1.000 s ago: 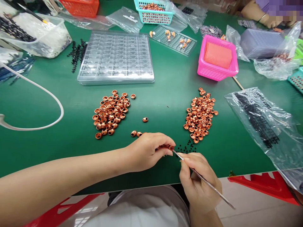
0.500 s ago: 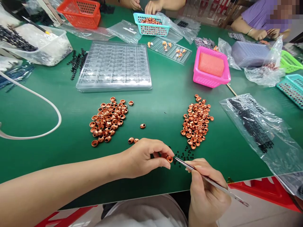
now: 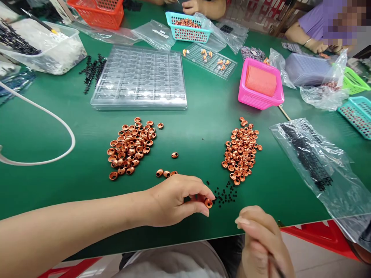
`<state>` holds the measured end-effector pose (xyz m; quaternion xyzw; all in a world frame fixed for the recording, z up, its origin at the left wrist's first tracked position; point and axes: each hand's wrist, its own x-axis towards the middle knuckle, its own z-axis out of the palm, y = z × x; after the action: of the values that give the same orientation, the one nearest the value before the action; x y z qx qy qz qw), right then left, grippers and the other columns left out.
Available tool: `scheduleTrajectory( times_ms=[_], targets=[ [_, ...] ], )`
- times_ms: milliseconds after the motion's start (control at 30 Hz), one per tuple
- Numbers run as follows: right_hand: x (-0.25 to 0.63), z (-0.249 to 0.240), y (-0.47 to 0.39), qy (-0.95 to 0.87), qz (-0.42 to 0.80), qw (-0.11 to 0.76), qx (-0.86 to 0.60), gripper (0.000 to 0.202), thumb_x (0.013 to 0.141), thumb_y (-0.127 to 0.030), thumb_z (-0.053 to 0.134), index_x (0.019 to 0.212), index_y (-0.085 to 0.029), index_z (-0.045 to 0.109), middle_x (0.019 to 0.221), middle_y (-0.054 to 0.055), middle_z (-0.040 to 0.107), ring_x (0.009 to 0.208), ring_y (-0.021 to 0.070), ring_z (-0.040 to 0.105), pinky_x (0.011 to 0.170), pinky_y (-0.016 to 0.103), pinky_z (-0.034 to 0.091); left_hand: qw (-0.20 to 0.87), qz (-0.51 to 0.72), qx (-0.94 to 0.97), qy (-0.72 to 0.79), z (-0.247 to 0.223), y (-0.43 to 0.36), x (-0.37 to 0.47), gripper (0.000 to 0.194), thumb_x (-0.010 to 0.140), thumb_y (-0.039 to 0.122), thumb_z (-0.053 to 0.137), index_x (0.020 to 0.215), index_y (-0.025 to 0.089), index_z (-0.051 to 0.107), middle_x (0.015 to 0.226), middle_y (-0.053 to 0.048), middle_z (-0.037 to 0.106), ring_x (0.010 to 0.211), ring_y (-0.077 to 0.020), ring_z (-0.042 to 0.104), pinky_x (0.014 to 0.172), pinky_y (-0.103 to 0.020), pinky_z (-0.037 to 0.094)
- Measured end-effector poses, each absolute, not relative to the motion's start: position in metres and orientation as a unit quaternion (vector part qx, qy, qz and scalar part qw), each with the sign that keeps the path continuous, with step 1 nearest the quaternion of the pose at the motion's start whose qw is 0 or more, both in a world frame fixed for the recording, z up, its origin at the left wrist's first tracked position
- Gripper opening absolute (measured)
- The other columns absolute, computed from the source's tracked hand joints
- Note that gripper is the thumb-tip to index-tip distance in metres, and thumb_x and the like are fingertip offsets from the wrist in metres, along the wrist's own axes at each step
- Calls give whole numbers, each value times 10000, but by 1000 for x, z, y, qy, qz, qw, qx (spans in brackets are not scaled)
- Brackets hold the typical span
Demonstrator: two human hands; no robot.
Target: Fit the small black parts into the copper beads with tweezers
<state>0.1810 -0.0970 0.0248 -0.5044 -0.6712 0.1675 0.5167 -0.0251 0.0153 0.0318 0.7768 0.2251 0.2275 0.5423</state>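
Note:
Between thumb and fingertips, my left hand (image 3: 179, 200) pinches a small copper-coloured oval shell (image 3: 208, 203), its hollow side facing me. My right hand (image 3: 262, 239) is closed around tweezers (image 3: 276, 266); only a dark length shows below the fingers, and the tips are out of sight. Tiny black parts (image 3: 226, 194) lie scattered on the green table just beyond the held shell. A few copper shells (image 3: 166, 173) sit behind my left wrist, with a single one (image 3: 174, 155) farther off. Larger heaps of such shells rest at left (image 3: 131, 146) and right (image 3: 242, 150).
Stacked clear plastic trays (image 3: 139, 77) stand beyond the left heap. A pink basket (image 3: 261, 101) with an orange-red block is behind the right heap. At right lies a plastic bag (image 3: 313, 158) of black parts. A white cable (image 3: 69, 135) curves at left. Co-workers' hands (image 3: 191, 6) show across the table.
My right hand has drawn back toward me from the held shell and turned, swinging the tweezers' tips away from it. My left hand keeps the shell in nearly the same place.

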Motion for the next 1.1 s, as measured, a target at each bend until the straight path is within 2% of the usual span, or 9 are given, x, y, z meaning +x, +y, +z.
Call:
scheduleTrajectory(
  times_ms=[67, 167, 333, 567, 700, 933, 1100],
  targets=[
    [187, 27, -97, -757, 156, 414, -481, 278, 927, -138, 544, 1185, -201, 629, 880, 52, 644, 756, 161, 600, 619, 306, 509, 539, 224, 785, 208, 33, 14, -26, 79, 908, 183, 637, 968, 155, 679, 830, -37, 707, 736, -118, 637, 691, -191, 497],
    [192, 24, -92, -812, 101, 360, -448, 382, 823, -52, 670, 1171, -206, 633, 831, 15, 664, 679, 133, 580, 584, 279, 492, 532, 216, 796, 191, 35, 12, -27, 85, 928, 179, 604, 982, 158, 666, 842, -49, 707, 754, -129, 643, 710, -208, 505],
    [196, 17, -87, -857, 87, 311, -402, 352, 859, -58, 639, 1195, -165, 632, 880, 32, 710, 703, 135, 562, 610, 300, 485, 514, 224, 813, 160, 36, 8, -27, 102, 931, 161, 596, 1012, 149, 656, 816, -58, 698, 735, -141, 635, 692, -216, 506],
    [199, 21, -89, -872, 130, 278, -381, 286, 912, -79, 573, 1182, -154, 631, 900, 41, 710, 736, 154, 559, 609, 316, 444, 490, 217, 832, 146, 36, 6, -25, 88, 927, 134, 588, 993, 136, 647, 788, -56, 689, 736, -159, 634, 688, -223, 500],
    [198, 23, -87, -883, 156, 265, -355, 293, 934, -78, 524, 1215, -109, 603, 913, 62, 704, 729, 155, 558, 594, 324, 434, 486, 217, 836, 138, 34, 4, -26, 90, 924, 130, 589, 990, 113, 648, 789, -67, 685, 732, -166, 626, 687, -233, 503],
    [192, 34, -78, -880, 180, 276, -341, 263, 988, -103, 405, 1162, -107, 602, 807, 48, 667, 659, 136, 563, 554, 292, 430, 483, 215, 837, 140, 33, 1, -26, 121, 949, 121, 520, 1009, 138, 623, 805, -66, 679, 735, -162, 621, 682, -234, 499],
    [188, 37, -77, -862, 225, 280, -358, 260, 1017, -144, 345, 1087, -123, 595, 740, 32, 626, 600, 120, 506, 525, 275, 376, 499, 226, 826, 134, 32, 1, -26, 125, 933, 94, 528, 1006, 135, 621, 797, -60, 685, 738, -159, 628, 686, -223, 495]
  ],
)
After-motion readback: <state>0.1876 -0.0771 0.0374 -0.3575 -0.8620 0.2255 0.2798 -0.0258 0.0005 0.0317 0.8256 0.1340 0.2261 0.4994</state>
